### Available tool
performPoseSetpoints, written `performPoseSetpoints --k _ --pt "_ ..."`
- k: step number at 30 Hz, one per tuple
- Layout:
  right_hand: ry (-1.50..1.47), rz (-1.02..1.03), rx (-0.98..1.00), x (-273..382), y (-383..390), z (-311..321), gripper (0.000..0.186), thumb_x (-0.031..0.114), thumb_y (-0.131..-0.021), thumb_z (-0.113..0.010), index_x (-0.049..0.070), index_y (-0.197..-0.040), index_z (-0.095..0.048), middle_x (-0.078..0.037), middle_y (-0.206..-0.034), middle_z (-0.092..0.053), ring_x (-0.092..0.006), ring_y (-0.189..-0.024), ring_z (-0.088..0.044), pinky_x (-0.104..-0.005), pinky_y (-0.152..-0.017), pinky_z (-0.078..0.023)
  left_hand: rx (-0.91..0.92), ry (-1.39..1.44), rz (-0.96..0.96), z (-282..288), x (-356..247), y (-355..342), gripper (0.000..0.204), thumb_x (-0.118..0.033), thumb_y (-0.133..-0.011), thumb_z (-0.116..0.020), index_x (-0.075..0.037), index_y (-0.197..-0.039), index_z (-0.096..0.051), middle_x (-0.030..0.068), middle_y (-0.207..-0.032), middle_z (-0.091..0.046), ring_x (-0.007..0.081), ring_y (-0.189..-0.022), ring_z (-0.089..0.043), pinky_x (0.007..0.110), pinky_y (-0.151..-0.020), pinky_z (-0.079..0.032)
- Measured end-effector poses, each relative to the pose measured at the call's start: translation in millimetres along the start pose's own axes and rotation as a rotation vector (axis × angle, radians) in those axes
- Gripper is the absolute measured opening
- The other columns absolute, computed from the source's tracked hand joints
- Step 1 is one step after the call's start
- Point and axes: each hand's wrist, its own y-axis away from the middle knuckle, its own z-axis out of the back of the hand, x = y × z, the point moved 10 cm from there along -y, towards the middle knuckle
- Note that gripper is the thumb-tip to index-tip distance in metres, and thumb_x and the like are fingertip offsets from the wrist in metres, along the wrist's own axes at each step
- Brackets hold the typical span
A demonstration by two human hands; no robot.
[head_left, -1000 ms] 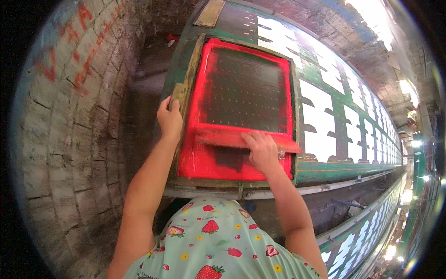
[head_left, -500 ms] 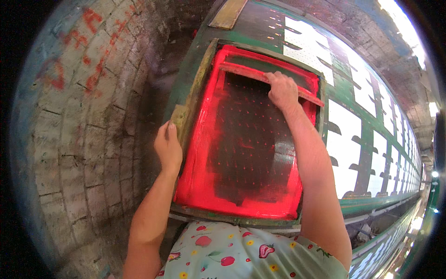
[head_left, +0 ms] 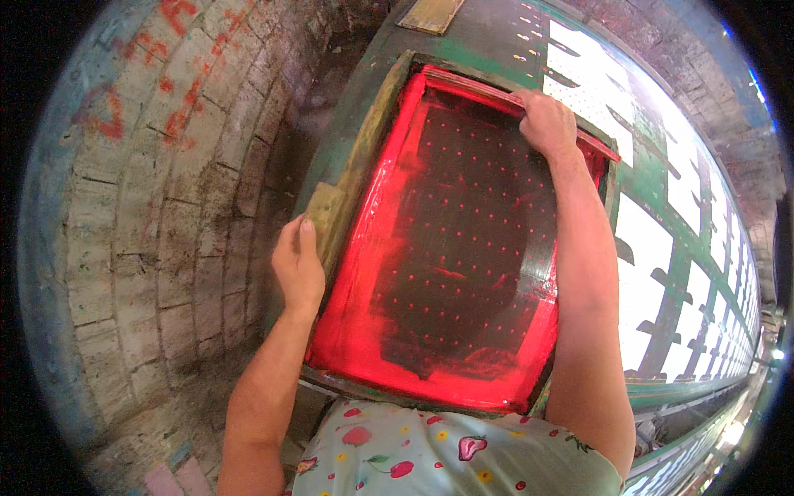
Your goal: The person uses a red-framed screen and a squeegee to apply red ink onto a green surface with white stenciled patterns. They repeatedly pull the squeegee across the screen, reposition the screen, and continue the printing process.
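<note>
At the far left, a brick wall (head_left: 165, 248) with red painted marks (head_left: 179, 107) curves up beside me. Next to it, my left hand (head_left: 298, 264) is closed on a wooden block (head_left: 325, 211) at the outer side of the frame's left rail, with my thumb lying on top and my fingers mostly hidden below the edge. To the right of that, the wooden screen-printing frame (head_left: 374, 136) lies tilted in my view on the green table (head_left: 492, 50), right in front of my strawberry-print shirt (head_left: 397, 455). Beyond the frame's far end lies a flat wooden board (head_left: 430, 14). Inside the frame, the dark mesh (head_left: 471, 240) carries rows of small red dots, and bright red ink (head_left: 364, 289) lies thick along its left and near sides. A long red-coated squeegee (head_left: 471, 89) spans the frame's far end, its right tip reaching the right rail. My right hand (head_left: 548, 124) grips it from above, right of its middle, and my forearm covers part of the frame's right side. Farther right, white notched pieces (head_left: 633, 223) lie in rows along the table.
</note>
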Motion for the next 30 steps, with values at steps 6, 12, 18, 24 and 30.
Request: performPoseSetpoints --k 6,12,18,24,30 --pt "-0.047 -0.076 0.252 -2 -4 1 0.043 0.010 -0.092 -0.066 0.017 -0.130 -0.083 -0.019 -0.119 -0.084 -0.0410 -0.116 -0.080 -0.0560 -0.102 -0.064 -0.018 -0.068 0.026 0 1 -1 0.034 -0.021 -0.118 -0.065 0.006 -0.138 -0.074 0.0145 -0.128 -0.080 0.0201 -0.121 -0.071 0.037 -0.109 -0.054" --pt "-0.092 0.052 0.233 48 64 22 0.042 0.011 -0.089 -0.067 0.020 -0.126 -0.084 -0.019 -0.114 -0.084 -0.0417 -0.111 -0.081 -0.0566 -0.099 -0.065 -0.010 -0.025 -0.023 -1 10 -6 0.039 -0.028 -0.121 -0.060 0.004 -0.138 -0.075 0.0121 -0.126 -0.079 0.0217 -0.117 -0.071 0.038 -0.107 -0.054" --pt "-0.126 0.063 0.287 114 180 46 0.043 0.007 -0.088 -0.069 0.020 -0.126 -0.084 -0.018 -0.111 -0.084 -0.0414 -0.106 -0.082 -0.0561 -0.094 -0.065 -0.001 0.018 -0.067 1 15 -12 0.038 -0.024 -0.118 -0.061 0.006 -0.136 -0.076 0.0193 -0.125 -0.081 0.0282 -0.117 -0.075 0.041 -0.105 -0.055" --pt "-0.188 0.019 0.306 184 292 80 0.045 0.001 -0.088 -0.066 0.018 -0.126 -0.084 -0.016 -0.116 -0.082 -0.0422 -0.109 -0.079 -0.0551 -0.094 -0.064 0.025 0.104 -0.073 -2 21 -16 0.040 -0.027 -0.114 -0.064 0.005 -0.133 -0.078 0.0225 -0.127 -0.082 0.0365 -0.119 -0.077 0.046 -0.106 -0.056" --pt "-0.239 -0.002 0.260 247 386 113 0.039 0.004 -0.087 -0.071 0.016 -0.121 -0.084 -0.015 -0.105 -0.079 -0.0387 -0.102 -0.080 -0.0519 -0.089 -0.066 0.093 0.069 -0.066 -3 17 -14 0.052 -0.036 -0.105 -0.083 0.003 -0.138 -0.076 0.0184 -0.130 -0.081 0.0325 -0.120 -0.075 0.044 -0.105 -0.056"
